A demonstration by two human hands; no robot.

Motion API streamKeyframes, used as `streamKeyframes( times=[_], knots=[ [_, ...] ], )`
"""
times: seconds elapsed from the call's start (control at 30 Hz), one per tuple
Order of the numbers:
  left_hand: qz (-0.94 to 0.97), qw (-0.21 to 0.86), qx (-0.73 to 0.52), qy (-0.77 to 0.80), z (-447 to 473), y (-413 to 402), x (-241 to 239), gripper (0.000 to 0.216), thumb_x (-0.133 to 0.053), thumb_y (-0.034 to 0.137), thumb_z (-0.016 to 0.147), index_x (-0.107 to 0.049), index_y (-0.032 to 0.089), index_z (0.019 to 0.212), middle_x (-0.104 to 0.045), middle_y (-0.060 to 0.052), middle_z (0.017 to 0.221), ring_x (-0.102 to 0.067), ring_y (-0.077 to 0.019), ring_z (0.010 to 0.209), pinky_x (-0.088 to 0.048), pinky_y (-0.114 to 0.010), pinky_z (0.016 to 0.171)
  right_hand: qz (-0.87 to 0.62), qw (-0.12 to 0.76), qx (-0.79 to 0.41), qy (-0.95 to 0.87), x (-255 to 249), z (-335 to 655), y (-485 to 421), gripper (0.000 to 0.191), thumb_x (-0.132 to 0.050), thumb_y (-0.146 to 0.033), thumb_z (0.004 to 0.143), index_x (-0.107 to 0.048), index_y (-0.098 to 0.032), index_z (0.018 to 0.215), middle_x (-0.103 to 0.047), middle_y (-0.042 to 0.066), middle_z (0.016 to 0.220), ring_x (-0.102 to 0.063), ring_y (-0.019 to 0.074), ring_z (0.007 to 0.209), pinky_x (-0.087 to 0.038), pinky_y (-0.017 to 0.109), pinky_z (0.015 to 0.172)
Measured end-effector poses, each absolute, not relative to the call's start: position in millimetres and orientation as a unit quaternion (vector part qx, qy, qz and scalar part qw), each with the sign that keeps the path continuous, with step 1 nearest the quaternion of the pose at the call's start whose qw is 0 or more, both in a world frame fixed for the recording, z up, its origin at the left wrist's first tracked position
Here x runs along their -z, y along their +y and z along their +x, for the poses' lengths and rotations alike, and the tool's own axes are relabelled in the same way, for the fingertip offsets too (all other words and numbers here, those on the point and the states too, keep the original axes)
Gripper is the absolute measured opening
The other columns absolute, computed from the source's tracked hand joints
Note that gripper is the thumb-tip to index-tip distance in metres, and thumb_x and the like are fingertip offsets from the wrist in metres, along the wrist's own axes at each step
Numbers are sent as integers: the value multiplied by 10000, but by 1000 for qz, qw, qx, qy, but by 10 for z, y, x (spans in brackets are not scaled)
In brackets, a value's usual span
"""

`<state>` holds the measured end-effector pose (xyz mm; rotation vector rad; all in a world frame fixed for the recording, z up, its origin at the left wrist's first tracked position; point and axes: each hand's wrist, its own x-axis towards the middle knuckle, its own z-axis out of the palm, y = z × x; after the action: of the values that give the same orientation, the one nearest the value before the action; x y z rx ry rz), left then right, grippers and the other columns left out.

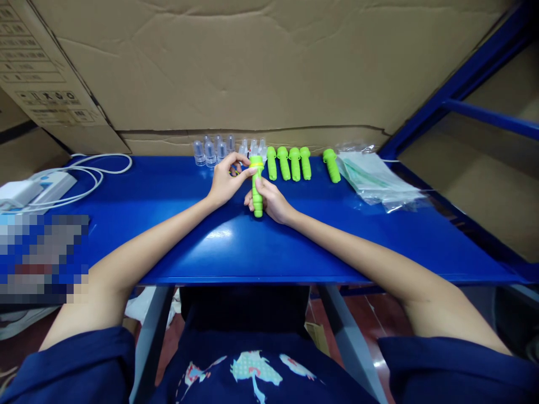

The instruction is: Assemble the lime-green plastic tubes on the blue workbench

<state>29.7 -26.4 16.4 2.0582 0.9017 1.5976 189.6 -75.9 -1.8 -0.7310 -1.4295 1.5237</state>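
My right hand (273, 201) is wrapped round the shaft of a bright green ribbed plastic piece (256, 188), holding it upright over the blue table (177, 235). My left hand (225, 178) pinches the top end of the same piece with thumb and forefinger. Just behind it stand several clear plastic caps (214, 150) in a cluster. To their right lie several more green pieces (288, 163) side by side, with one green piece (332, 165) set apart further right.
Clear plastic bags (379, 179) are piled at the table's right rear. A white device with coiled cable (46, 185) sits at the left. Cardboard sheets (252, 67) wall the back. A blue shelf frame (471, 101) rises on the right.
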Motion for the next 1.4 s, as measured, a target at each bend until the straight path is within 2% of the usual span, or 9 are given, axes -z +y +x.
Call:
streamKeyframes(
  times=[0.13,0.27,0.37,0.43,0.53,0.63,0.87,1.17,1.4],
  knots=[
    [733,190,-567,325,299,-276,-173,356,-754,531,831,-661,194,896,-696,-14,867,-551,-102,680,-431,-239,617,-299,449,-614,-577,10,1889,-760,566,-601,-684,896,-458,-204,1160,-664,-25,669,-598,139,518,-451,252,482],
    [733,182,-571,322,312,-282,-155,361,-753,530,833,-645,192,898,-684,-13,860,-555,-103,688,-434,-240,626,-289,453,-620,-572,15,1885,-741,533,-569,-702,901,-419,-230,1099,-628,-65,590,-441,92,374,-342,218,403],
    [729,187,-576,318,323,-277,-118,396,-748,560,829,-630,191,908,-672,-14,850,-567,-105,697,-435,-238,626,-291,457,-620,-567,33,1887,-724,519,-653,-603,863,-339,-265,1099,-615,-109,585,-367,76,328,-286,192,367],
    [725,189,-578,322,326,-272,-92,427,-737,591,829,-619,192,923,-678,-22,877,-578,-107,708,-435,-237,621,-293,467,-615,-564,48,1884,-717,562,-708,-527,821,-283,-284,1097,-621,-130,626,-389,75,337,-320,187,374],
    [727,182,-571,334,324,-268,-69,461,-708,626,840,-600,194,961,-692,-39,947,-598,-112,737,-438,-238,623,-292,478,-603,-568,62,1871,-712,567,-706,-512,819,-263,-287,1093,-625,-122,701,-474,82,391,-397,204,408],
    [733,171,-565,338,322,-265,-60,482,-677,647,858,-581,200,1013,-690,-52,1006,-615,-113,768,-441,-235,629,-294,490,-587,-573,64,1861,-706,559,-692,-540,836,-287,-278,1120,-619,-98,750,-532,91,453,-416,210,416],
    [727,168,-575,335,321,-199,26,547,-637,714,849,-526,221,1060,-643,-57,1047,-633,-117,795,-445,-237,616,-291,505,-579,-570,57,1867,-699,522,-696,-583,844,-382,-263,1110,-610,-74,763,-546,86,513,-423,209,448],
    [721,189,-575,337,309,-158,52,577,-667,734,808,-537,207,1004,-628,-49,1006,-622,-119,757,-440,-248,597,-297,492,-584,-573,55,1881,-704,511,-680,-603,857,-391,-259,1101,-619,-71,731,-535,93,497,-416,212,440],
    [710,191,-588,337,303,-222,-33,576,-728,723,760,-586,183,900,-645,-25,853,-586,-114,697,-422,-242,584,-300,501,-578,-570,55,1885,-702,515,-697,-620,847,-431,-247,1082,-611,-74,706,-541,89,497,-425,211,448]
  ],
)
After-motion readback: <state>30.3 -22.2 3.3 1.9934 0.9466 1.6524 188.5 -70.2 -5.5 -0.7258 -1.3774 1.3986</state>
